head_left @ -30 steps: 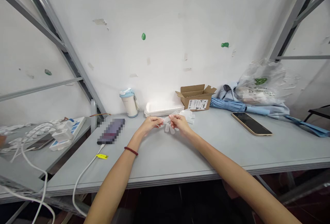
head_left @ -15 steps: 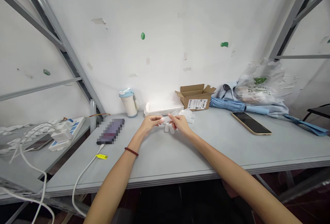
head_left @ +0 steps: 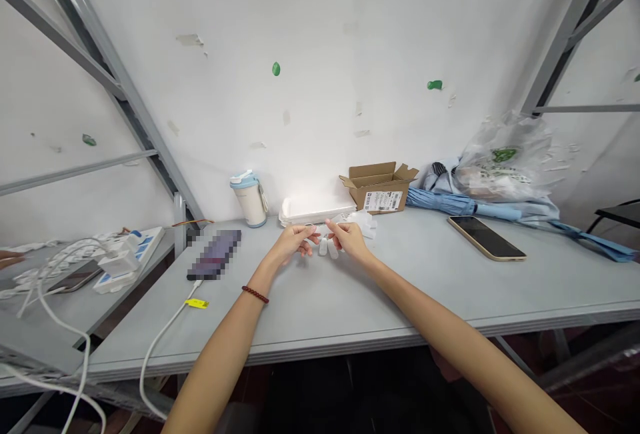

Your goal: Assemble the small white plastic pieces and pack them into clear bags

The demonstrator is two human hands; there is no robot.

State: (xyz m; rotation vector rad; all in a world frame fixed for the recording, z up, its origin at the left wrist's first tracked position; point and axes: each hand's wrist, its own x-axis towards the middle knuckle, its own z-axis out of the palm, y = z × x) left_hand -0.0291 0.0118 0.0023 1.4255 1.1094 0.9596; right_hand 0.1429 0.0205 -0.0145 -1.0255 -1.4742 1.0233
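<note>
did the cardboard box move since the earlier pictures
No. The cardboard box sits the same way below and left of the right-hand green patch on the wall; both shift together slightly with the camera.

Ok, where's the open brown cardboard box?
In the head view, the box stands right of centre, beyond the right hand, between the long white tray and folded blue umbrella.

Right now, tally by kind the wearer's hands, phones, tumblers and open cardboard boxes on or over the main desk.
Hands: 2
Phones: 2
Tumblers: 1
Open cardboard boxes: 1
Total: 6
Small white pieces: too small to count.
</note>
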